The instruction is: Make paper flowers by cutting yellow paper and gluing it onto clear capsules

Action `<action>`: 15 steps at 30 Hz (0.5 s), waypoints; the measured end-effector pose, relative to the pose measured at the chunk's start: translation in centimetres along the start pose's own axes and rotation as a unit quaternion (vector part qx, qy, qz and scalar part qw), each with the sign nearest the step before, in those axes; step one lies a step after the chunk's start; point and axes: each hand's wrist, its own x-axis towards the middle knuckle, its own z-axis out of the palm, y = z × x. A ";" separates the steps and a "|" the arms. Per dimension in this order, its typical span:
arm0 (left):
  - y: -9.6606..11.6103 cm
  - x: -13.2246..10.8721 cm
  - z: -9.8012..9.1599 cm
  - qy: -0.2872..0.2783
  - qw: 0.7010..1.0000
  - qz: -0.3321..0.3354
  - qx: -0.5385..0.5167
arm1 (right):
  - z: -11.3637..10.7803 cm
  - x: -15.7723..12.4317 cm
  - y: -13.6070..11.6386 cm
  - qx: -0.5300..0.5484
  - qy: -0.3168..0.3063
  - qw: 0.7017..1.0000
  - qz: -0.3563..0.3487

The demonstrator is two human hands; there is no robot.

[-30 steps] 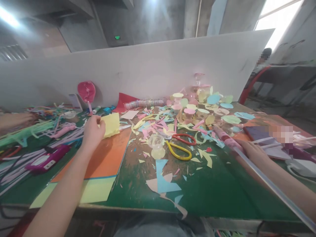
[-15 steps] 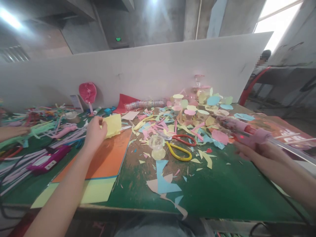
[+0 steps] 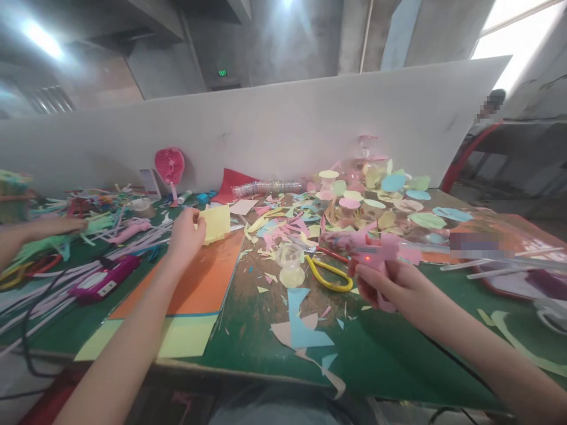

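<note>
Between the fingers and thumb of my left hand (image 3: 188, 231) is a piece of yellow paper (image 3: 217, 223), held above the orange sheet (image 3: 199, 277). My right hand (image 3: 385, 282) grips a pink glue gun (image 3: 376, 251) by its handle; a red light glows on its side and a clear glue stick (image 3: 427, 248) sticks out at the back. The nozzle points left, toward a small clear cup-shaped piece (image 3: 290, 264) with a pale yellow base. Scissors with yellow and red handles (image 3: 330, 277) lie just below the nozzle, partly hidden by the gun and my hand.
Paper scraps (image 3: 292, 224) cover the table's middle, with paper discs (image 3: 349, 195) heaped behind. A power strip (image 3: 106, 280) and pipe cleaners lie left, where another person's hand (image 3: 66, 227) reaches in. A pink fan (image 3: 169, 168) stands by the white partition (image 3: 283, 130).
My right hand has brought the glue gun leftward, from the right side to over the scissors. The left hand still holds the yellow paper. The whole view has shifted slightly.
</note>
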 end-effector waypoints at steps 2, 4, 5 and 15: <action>0.0 0.0 0.1 0.000 1.000 0.007 -0.002 | 0.6 0.5 -0.4 -0.018 -0.015 1.000 -0.001; 0.1 -0.1 0.2 0.001 1.000 0.012 -0.003 | 1.1 1.1 -0.9 -0.040 -0.021 0.999 -0.006; 0.1 -0.1 0.2 0.002 1.000 0.014 -0.003 | 1.2 1.5 -1.1 -0.049 -0.022 0.999 -0.010; 0.2 -0.2 0.4 0.012 1.000 0.016 -0.001 | 1.6 2.9 -2.0 -0.141 -0.020 0.988 -0.057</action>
